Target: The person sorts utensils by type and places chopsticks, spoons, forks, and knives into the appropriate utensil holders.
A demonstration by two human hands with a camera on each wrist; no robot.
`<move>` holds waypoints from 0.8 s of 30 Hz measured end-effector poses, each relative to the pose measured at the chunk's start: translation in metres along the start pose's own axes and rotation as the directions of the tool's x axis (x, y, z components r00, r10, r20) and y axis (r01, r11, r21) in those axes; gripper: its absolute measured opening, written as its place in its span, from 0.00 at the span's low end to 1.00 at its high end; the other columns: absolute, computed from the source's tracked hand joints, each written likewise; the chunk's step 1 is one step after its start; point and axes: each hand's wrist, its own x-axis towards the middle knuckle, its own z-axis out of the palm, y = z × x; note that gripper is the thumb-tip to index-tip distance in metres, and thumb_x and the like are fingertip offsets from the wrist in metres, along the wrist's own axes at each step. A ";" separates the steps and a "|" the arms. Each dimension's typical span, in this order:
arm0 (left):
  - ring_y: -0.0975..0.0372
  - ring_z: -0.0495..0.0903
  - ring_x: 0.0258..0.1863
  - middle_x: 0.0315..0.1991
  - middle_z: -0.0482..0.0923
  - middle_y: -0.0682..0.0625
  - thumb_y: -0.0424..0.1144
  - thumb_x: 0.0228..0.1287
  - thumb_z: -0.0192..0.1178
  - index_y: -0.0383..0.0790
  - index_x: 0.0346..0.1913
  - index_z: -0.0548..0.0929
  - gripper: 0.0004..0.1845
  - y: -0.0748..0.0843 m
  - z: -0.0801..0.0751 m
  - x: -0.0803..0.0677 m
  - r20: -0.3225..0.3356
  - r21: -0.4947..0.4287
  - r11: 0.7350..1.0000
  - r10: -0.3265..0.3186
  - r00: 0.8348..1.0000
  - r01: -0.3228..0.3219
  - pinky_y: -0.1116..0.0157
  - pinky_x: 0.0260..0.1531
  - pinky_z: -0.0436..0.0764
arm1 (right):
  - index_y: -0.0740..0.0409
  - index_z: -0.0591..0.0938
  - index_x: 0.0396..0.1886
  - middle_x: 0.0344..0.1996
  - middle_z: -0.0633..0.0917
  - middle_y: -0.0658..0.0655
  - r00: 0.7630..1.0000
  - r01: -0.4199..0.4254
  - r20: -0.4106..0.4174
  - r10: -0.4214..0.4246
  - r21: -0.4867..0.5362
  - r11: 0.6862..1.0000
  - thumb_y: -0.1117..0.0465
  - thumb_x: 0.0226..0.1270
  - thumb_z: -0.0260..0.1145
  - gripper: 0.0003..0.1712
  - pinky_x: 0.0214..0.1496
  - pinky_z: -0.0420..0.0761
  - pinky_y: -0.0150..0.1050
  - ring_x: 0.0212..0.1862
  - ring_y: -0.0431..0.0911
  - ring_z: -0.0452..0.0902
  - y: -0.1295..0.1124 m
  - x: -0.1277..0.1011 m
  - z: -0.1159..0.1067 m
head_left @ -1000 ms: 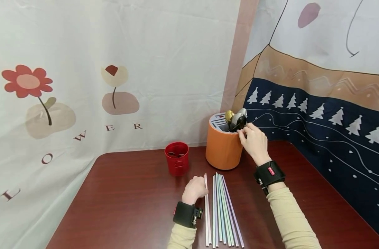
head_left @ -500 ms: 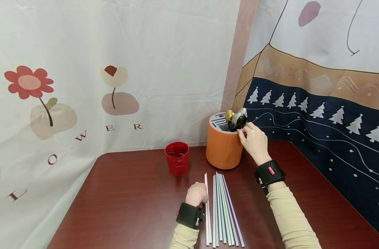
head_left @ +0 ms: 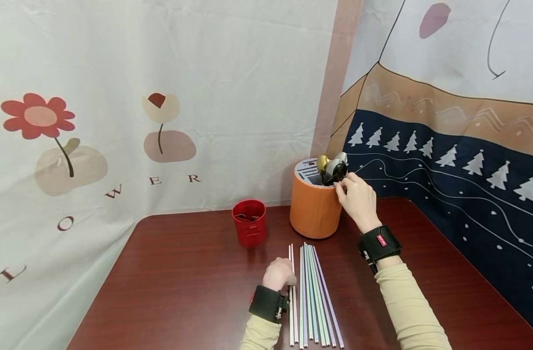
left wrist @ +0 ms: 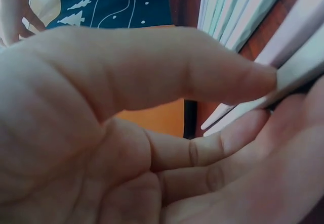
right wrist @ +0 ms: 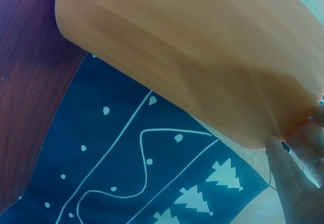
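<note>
My left hand (head_left: pixel 278 273) is over the two pale pink-white chopsticks (head_left: pixel 293 316) on the left of a pastel bunch. In the left wrist view its thumb tip presses on a chopstick (left wrist: pixel 296 70), with curled fingers on the other side, pinching it. The other chopsticks (head_left: pixel 315 301), green, blue and purple, lie fanned out just to the right. My right hand (head_left: pixel 357 198) grips the right rim of an orange cylindrical cutlery holder (head_left: pixel 314 210); the right wrist view shows fingers right at its edge. Gold, silver and black spoons (head_left: pixel 332 167) stand in the holder beside that hand.
A red bucket (head_left: pixel 250 233) with metal utensils inside stands left of the holder. The dark red-brown table (head_left: pixel 183 282) ends at the back against a printed cloth (head_left: pixel 231 121); a navy cloth with trees (head_left: pixel 446 175) hangs along the right edge.
My left hand has slid a little toward me and to the right along the pink-white chopsticks. The right hand stays on the holder's rim.
</note>
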 end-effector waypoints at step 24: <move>0.62 0.73 0.05 0.04 0.73 0.49 0.35 0.52 0.64 0.40 0.09 0.78 0.16 0.017 -0.046 -0.043 -0.198 -0.026 0.997 0.072 0.978 -0.079 0.65 0.13 0.72 | 0.64 0.83 0.22 0.23 0.76 0.56 1.000 0.019 -0.020 -0.019 -0.004 1.000 0.60 0.63 0.64 0.13 0.19 0.72 0.46 0.21 0.52 0.72 -0.002 0.000 -0.001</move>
